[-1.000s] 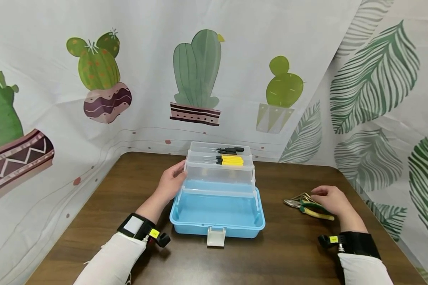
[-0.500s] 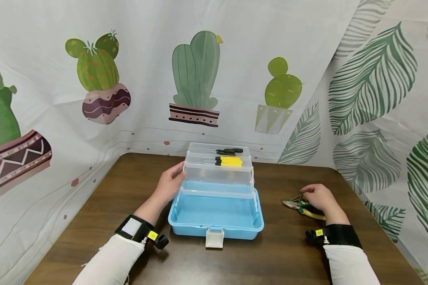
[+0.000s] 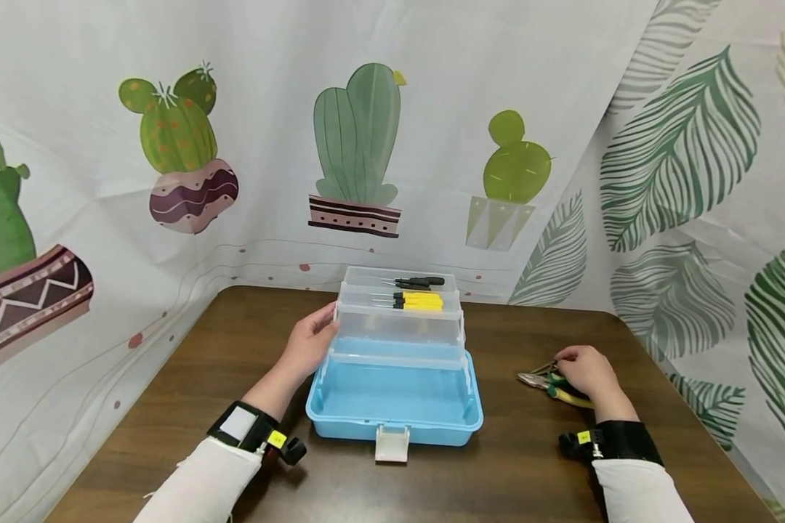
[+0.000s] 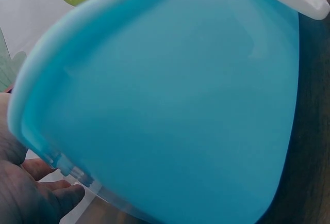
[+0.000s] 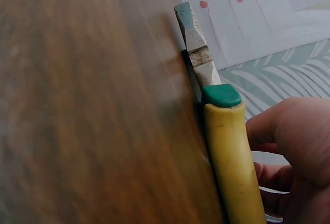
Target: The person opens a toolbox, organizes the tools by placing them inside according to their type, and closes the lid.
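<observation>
A light-blue toolbox stands unfolded on the table, its clear trays raised at the back. Black-handled screwdrivers lie in the top tray, yellow-handled screwdrivers in the one below. My left hand grips the left edge of the raised trays, thumb and fingers close by the hinge in the left wrist view. To the right, my right hand pinches thin brass-coloured hex keys, largely hidden behind its fingers. Combination pliers with yellow-green handles lie just beneath that hand.
The brown wooden table reaches back to a wall cloth printed with cacti and leaves. A white latch hangs down at the toolbox's front.
My right hand has moved left over the pliers, and the fanned hex keys have drawn together at its fingertips. My left hand stays at the trays' edge.
</observation>
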Tool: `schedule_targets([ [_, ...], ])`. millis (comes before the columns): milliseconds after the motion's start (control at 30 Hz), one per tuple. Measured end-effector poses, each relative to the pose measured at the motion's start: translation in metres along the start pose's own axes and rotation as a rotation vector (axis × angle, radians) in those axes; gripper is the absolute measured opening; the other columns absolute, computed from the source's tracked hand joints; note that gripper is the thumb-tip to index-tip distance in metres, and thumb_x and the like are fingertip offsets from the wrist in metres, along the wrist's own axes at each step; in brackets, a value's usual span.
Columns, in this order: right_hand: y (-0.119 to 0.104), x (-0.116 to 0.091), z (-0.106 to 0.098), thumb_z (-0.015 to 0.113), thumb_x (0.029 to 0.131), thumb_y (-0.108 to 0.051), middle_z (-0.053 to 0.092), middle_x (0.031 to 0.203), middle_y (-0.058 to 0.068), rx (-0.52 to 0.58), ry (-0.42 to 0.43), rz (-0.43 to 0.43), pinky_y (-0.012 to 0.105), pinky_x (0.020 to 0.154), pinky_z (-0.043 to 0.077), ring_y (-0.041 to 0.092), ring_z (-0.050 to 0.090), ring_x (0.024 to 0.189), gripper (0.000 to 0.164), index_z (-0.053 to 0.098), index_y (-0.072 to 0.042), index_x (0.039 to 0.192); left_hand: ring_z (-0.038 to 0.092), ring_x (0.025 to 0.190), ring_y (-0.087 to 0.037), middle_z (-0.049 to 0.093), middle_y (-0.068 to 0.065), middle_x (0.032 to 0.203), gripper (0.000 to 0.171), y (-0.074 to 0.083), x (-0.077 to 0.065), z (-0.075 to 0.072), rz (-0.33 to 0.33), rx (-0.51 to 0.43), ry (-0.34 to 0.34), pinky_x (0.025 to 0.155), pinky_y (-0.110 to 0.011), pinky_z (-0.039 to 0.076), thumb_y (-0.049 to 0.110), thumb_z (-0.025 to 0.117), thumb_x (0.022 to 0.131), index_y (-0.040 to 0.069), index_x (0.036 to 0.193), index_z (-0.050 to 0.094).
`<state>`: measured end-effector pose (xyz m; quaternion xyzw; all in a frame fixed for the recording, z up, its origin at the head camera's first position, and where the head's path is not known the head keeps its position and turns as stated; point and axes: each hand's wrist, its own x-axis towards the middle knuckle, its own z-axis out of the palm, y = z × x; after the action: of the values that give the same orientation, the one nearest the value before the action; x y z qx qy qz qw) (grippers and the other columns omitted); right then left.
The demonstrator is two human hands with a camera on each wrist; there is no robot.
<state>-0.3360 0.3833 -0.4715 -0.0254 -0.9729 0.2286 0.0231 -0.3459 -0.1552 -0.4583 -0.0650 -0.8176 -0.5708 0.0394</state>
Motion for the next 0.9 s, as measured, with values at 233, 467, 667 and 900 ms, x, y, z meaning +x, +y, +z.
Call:
schedule_targets([
  [233, -0.0017, -0.0005, 0.0013, 0.058, 0.098, -0.019, 0.067, 0.125, 0.03, 0.014, -0.021, -0.004, 0.06, 0.093, 0.051, 0.049, 0.061, 0.114, 0.036, 0.069, 0.002, 0.125, 0.049, 0.145, -0.035, 0.051, -0.01, 0.157, 0.048, 0.0004, 0.0004, 0.0018, -0.002, -0.022, -0.004, 0.114, -0.059, 0.045, 0.031, 0.05, 0.109, 0.027, 0.156, 0.045],
  [467, -0.0017, 0.0022, 0.0024, 0.056, 0.097, -0.025, 0.059, 0.142, 0.03, -0.039, -0.057, 0.036, 0.067, 0.093, 0.049, 0.056, 0.052, 0.129, 0.045, 0.065, -0.009, 0.138, 0.049, 0.146, -0.033, 0.051, -0.007, 0.158, 0.047, 0.0035, -0.0011, 0.0017, -0.017, -0.013, -0.002, 0.113, -0.058, 0.045, 0.033, 0.05, 0.109, 0.029, 0.156, 0.046],
  [667, -0.0028, 0.0027, 0.0029, 0.057, 0.097, -0.024, 0.063, 0.134, 0.028, -0.02, -0.052, 0.049, 0.062, 0.085, 0.05, 0.052, 0.057, 0.121, 0.037, 0.068, -0.007, 0.128, 0.049, 0.145, -0.033, 0.051, -0.006, 0.158, 0.047, 0.0042, -0.0025, 0.0015, -0.015, -0.007, -0.007, 0.112, -0.057, 0.047, 0.033, 0.049, 0.109, 0.029, 0.156, 0.045],
  [900, -0.0066, 0.0028, 0.001, 0.054, 0.098, -0.03, 0.063, 0.129, 0.027, -0.034, -0.07, 0.073, 0.053, 0.073, 0.048, 0.047, 0.061, 0.106, 0.034, 0.064, -0.007, 0.121, 0.051, 0.144, -0.033, 0.052, -0.007, 0.157, 0.047, 0.0041, -0.0042, 0.0012, -0.005, -0.016, -0.001, 0.111, -0.057, 0.047, 0.032, 0.049, 0.109, 0.028, 0.156, 0.045],
])
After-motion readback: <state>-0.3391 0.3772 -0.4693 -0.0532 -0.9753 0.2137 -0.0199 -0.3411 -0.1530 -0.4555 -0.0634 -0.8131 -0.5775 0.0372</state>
